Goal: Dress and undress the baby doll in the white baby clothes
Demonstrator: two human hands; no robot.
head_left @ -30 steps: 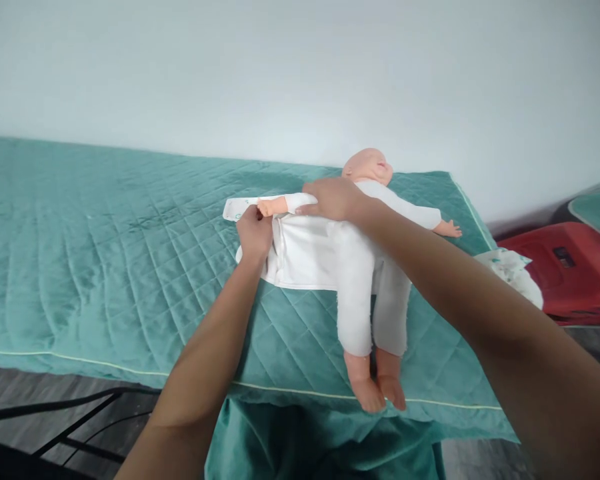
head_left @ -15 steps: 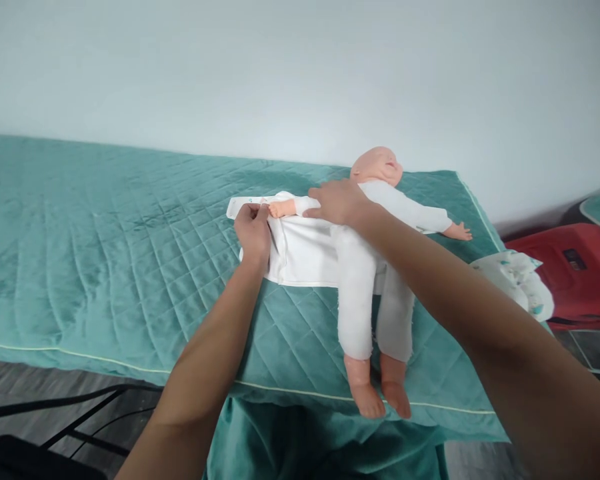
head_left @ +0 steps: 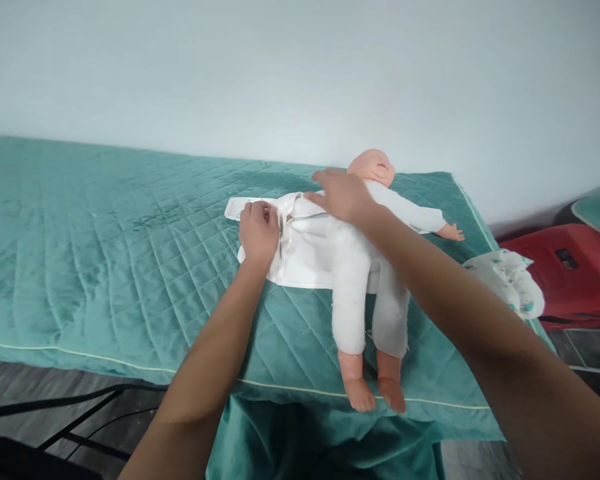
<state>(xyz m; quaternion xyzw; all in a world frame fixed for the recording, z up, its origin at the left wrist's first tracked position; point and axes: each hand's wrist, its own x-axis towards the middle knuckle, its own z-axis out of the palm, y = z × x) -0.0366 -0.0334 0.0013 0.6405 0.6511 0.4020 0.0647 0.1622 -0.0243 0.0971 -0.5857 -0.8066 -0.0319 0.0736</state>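
A baby doll (head_left: 351, 267) with a white cloth body and plastic head and feet lies on its back, head toward the wall. A white baby garment (head_left: 307, 263) is spread under and beside it on the left. My left hand (head_left: 260, 230) has its fingers curled at the garment's gathered left part; the fingertips are partly hidden. The doll's hand on that side is out of sight, around the gathered cloth. My right hand (head_left: 344, 193) is over the doll's near-left shoulder, thumb and fingers apart. The doll's other arm stretches out to the right, bare of the garment.
A green quilted cover (head_left: 130, 267) lies over the bed against a pale wall (head_left: 230, 80). A folded diaper (head_left: 510, 283) with a print sits at the right edge. Beyond are a red case (head_left: 575, 273) and, lower left, a black metal frame (head_left: 80, 413).
The doll's left-side hand showed beside my left hand and is now hidden. My left hand has shifted slightly right. My right hand has lifted its fingers off the doll's arm.
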